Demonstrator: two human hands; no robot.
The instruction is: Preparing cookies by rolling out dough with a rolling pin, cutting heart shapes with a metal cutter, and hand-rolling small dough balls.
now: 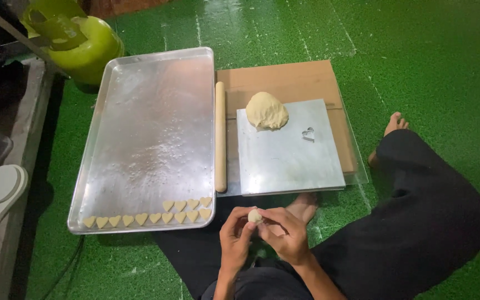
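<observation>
My left hand (234, 236) and my right hand (285, 233) are cupped together over my lap, both pinching a small ball of pale dough (255, 216). Ahead lies a square metal plate (290, 158) with a large dough lump (266, 111) at its far left corner and a small heart-shaped cutter (308, 133) to the right of it. A wooden rolling pin (220, 136) lies along the plate's left side. The big metal baking tray (151, 128) to the left holds several heart-shaped dough pieces (156, 214) along its near edge.
A brown cardboard sheet (284, 80) lies under the plate on green artificial turf (418, 55). A green gas cylinder (81, 41) stands at the far left. A white round device (4, 189) rests on a grey ledge. My black-trousered legs and bare feet fill the foreground.
</observation>
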